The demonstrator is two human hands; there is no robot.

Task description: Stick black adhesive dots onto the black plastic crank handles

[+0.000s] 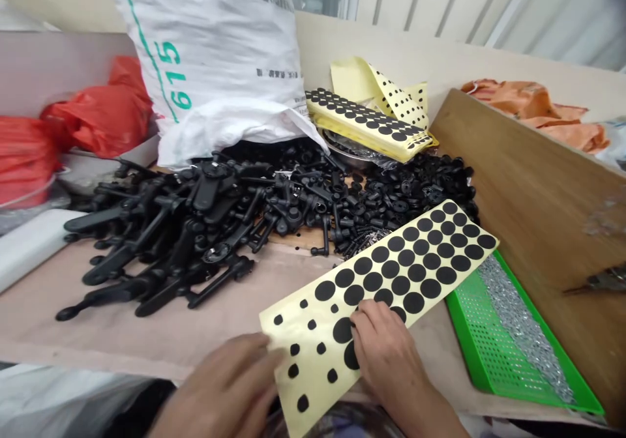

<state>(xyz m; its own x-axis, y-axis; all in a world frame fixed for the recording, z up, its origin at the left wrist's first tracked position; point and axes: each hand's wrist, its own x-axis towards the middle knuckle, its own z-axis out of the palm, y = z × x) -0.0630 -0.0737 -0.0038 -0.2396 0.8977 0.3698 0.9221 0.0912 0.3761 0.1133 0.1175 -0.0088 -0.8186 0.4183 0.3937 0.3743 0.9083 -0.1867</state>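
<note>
A pale yellow backing sheet of round black stickers (420, 255) slants across the front of the table. Large discs fill most of it; near its left end only small black dots show on the backing. My right hand (388, 350) grips the sheet's lower edge, fingertips curled over the discs and thumb hidden. My left hand (229, 382) is at the sheet's left end, blurred by motion, its fingers overlapping the edge. Whether it pinches anything I cannot make out. Beyond the sheet lies a heap of black crank-like handles (195, 223), with small black round parts (405, 187) to its right.
A white woven sack (220, 53) stands behind the heap. More sticker sheets (366, 122) rest on a metal bowl. On the right are a green basket (472, 347) of small shiny metal parts and a wooden board (538, 229). Red bags (107, 115) sit left.
</note>
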